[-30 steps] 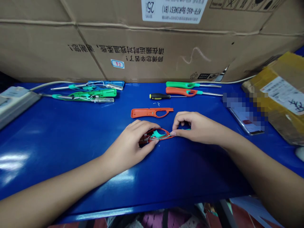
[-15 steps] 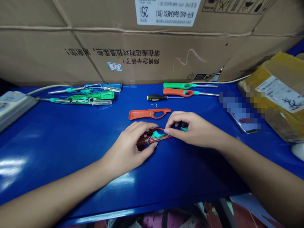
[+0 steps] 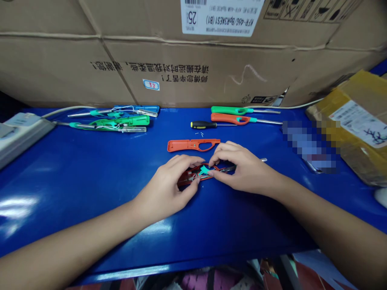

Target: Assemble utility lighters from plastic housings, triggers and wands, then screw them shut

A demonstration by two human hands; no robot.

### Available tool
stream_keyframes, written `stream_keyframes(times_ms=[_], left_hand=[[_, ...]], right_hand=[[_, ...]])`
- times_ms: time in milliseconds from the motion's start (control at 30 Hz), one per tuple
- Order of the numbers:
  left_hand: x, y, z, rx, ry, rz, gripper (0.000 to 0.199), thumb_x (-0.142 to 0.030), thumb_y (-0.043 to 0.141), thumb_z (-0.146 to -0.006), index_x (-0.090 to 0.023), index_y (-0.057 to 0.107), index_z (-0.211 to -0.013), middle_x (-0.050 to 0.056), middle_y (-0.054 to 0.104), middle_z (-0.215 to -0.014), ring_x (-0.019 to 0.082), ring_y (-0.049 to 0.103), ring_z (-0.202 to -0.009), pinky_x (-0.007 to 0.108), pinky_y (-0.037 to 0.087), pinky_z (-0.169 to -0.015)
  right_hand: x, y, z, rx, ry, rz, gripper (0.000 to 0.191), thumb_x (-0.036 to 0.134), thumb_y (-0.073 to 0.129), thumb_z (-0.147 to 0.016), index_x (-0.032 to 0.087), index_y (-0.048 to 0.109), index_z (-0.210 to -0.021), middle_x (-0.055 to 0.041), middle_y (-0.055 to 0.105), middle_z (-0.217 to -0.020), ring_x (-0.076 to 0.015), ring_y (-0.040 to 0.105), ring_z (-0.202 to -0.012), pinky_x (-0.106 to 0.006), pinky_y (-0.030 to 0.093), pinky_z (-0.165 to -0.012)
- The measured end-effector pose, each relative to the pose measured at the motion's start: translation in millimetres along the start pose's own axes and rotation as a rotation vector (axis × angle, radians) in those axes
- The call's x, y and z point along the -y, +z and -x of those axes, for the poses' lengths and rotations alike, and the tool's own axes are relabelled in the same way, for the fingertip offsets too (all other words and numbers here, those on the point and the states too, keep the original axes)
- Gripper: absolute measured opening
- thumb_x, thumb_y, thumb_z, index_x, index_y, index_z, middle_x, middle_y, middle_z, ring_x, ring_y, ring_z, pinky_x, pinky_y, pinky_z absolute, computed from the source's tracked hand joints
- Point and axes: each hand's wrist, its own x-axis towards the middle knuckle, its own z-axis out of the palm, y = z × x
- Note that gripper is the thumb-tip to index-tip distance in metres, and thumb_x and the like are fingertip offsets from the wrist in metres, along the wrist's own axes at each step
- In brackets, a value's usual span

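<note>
An opened long-necked gas lighter (image 3: 214, 167) with a red-orange shell lies on the table between my hands, its inner parts exposed. My left hand (image 3: 169, 183) curls around the handle end, thumb on the near side and fingers on the far side. With thumb and fingertips my right hand (image 3: 238, 165) pinches at the teal trigger (image 3: 204, 170) inside the shell. The lighter's metal tube runs under my right hand, and its tip (image 3: 264, 160) shows beyond. Just behind lies the loose orange shell half (image 3: 184, 145), inner side up.
Behind are a black-and-yellow screwdriver (image 3: 203, 125), small screws or pins (image 3: 199, 133), an orange lighter (image 3: 225, 117) and a green lighter (image 3: 226, 110). Opened green (image 3: 139, 121) and blue (image 3: 154, 108) lighters lie left, near a power strip (image 3: 27, 123). A cardboard box (image 3: 169, 52) stands behind; right are a phone (image 3: 311, 151) and taped parcel (image 3: 353, 117).
My right fingertips have moved from the shell's loop onto the teal trigger, which sits at a different tilt. The metal tube's tip has come into sight past my right hand. The view shifted slightly.
</note>
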Motion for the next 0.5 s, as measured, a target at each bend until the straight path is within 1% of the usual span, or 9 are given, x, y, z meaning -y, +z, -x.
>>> stream_keyframes(times_ms=[100, 233, 400, 500], left_hand=[[0.7, 0.6, 0.1, 0.012, 0.013, -0.019, 0.033, -0.016, 0.062, -0.090, -0.020, 0.060, -0.123, 0.007, 0.069, -0.120, 0.021, 0.067, -0.110, 0.036, 0.055, -0.097], [2.3, 1.3, 0.9, 0.024, 0.030, -0.052, 0.034, -0.016, 0.061, -0.090, -0.020, 0.058, -0.124, 0.007, 0.069, -0.120, 0.021, 0.067, -0.108, 0.036, 0.056, -0.095], [3.2, 1.6, 1.5, 0.025, 0.035, -0.060, 0.035, -0.015, 0.063, -0.090, -0.020, 0.057, -0.125, 0.005, 0.069, -0.121, 0.019, 0.066, -0.110, 0.032, 0.055, -0.096], [2.9, 1.6, 1.3, 0.023, 0.044, -0.061, 0.035, -0.015, 0.063, -0.091, -0.020, 0.057, -0.125, 0.005, 0.069, -0.120, 0.018, 0.066, -0.109, 0.031, 0.055, -0.095]], right_hand=[[-3.4, 0.9, 0.8, 0.053, -0.015, -0.005, 0.003, 0.022, 0.067, -0.090, 0.021, 0.070, -0.090, -0.0038, 0.067, -0.094, -0.0206, 0.058, -0.097, -0.037, 0.041, -0.089], [-7.9, 0.9, 0.4, 0.074, -0.070, 0.037, 0.009, 0.019, 0.064, -0.093, 0.020, 0.070, -0.087, -0.0028, 0.067, -0.091, -0.0190, 0.058, -0.093, -0.037, 0.039, -0.088], [-6.4, -6.3, 0.9, 0.119, -0.227, 0.217, 0.016, 0.019, 0.056, -0.099, 0.018, 0.070, -0.092, -0.0050, 0.066, -0.096, -0.0195, 0.055, -0.094, -0.036, 0.037, -0.085], [-2.4, -11.7, 2.6, 0.153, -0.285, 0.338, 0.020, 0.017, 0.051, -0.100, 0.016, 0.070, -0.093, -0.0070, 0.066, -0.096, -0.0208, 0.054, -0.094, -0.036, 0.037, -0.084]])
